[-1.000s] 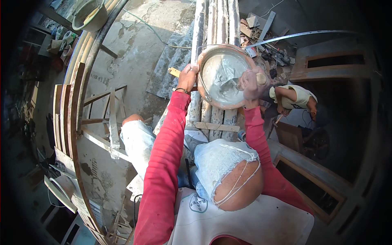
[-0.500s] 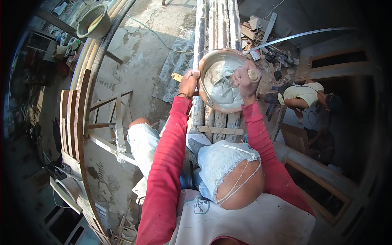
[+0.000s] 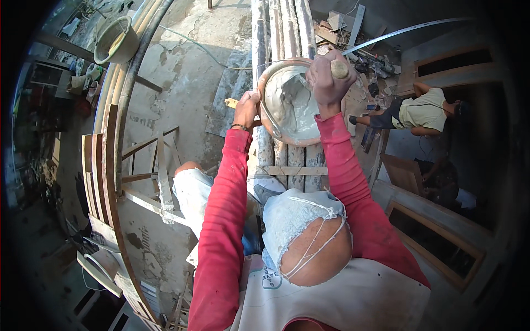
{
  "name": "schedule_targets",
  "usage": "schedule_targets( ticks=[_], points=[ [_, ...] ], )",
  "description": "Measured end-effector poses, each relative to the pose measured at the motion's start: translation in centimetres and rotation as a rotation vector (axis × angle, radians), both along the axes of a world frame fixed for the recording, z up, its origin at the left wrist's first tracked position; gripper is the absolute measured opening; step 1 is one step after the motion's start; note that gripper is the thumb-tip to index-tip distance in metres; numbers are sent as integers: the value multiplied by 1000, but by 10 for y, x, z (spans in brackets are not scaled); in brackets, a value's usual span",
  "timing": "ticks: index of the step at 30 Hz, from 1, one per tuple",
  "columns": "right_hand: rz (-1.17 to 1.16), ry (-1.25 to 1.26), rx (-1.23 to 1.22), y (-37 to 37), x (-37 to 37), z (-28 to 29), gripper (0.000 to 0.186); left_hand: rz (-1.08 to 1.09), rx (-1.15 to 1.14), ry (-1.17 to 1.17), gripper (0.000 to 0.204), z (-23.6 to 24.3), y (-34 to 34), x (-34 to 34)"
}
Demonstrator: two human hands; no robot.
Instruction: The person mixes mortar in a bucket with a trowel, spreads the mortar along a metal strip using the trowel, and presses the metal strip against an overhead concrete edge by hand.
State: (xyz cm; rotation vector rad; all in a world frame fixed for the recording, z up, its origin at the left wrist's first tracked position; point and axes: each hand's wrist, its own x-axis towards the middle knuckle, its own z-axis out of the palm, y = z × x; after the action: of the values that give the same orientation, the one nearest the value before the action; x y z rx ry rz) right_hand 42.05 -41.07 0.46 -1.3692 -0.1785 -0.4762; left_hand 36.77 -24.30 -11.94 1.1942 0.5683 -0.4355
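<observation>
Floor: worn concrete (image 3: pixel 171 71), sunlit toward the top, with a thin hose (image 3: pixel 207 49) running across it.
Poles: a row of pale, paste-spattered poles (image 3: pixel 275 33) runs away from the person, a wooden slat (image 3: pixel 292 171) lying across them.
Tub: round with a reddish rim (image 3: pixel 264 107), seen over the poles just beyond the knee (image 3: pixel 317 251); whether it rests on them I cannot tell.
Paste: wet and grey (image 3: pixel 302 113) inside the tub, with a hollow left of its middle that shows more openly than half a second ago.
Left hand: at the tub's left side (image 3: pixel 246 110), fingers closed on the rim, the same grip as in both earlier frames.
Right hand: fist (image 3: pixel 330 80) wrapped round the tool's rounded handle (image 3: pixel 339 68); it has gone from the tub's right side to its upper right edge.
Blade: seen in the paste a second ago, now hidden.
Co-worker: at right, in a pale shirt (image 3: pixel 424 110), stooped earlier, now straighter.
Debris: scraps (image 3: pixel 367 63) heaped beyond the right hand, under a long curved strip (image 3: pixel 406 34).
Bucket: upper left (image 3: pixel 117 47), beside a rail (image 3: pixel 135 71).
</observation>
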Motion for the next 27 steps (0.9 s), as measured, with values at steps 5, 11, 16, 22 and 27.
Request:
schedule_targets(
  ticks=[5, 11, 16, 22, 27],
  points=[
    [138, -187, 161, -26, 4, -2, 21, -6, -13, 34, 29, 4, -4, 2],
    [-50, 104, 18, -61, -33, -12, 25, -25, 53, -29, 30, -11, -1, 5],
    [169, 35, 254, -77, -64, 35, 21, -8, 28, 22, 32, 7, 1, -2],
    [-73, 16, -159, -19, 6, -64, 19, -15, 49, -77, 31, -35, -2, 7],
    [40, -78, 177, -5, -4, 27, 24, 1, 8, 35, 30, 11, 0, -3]
  ],
)
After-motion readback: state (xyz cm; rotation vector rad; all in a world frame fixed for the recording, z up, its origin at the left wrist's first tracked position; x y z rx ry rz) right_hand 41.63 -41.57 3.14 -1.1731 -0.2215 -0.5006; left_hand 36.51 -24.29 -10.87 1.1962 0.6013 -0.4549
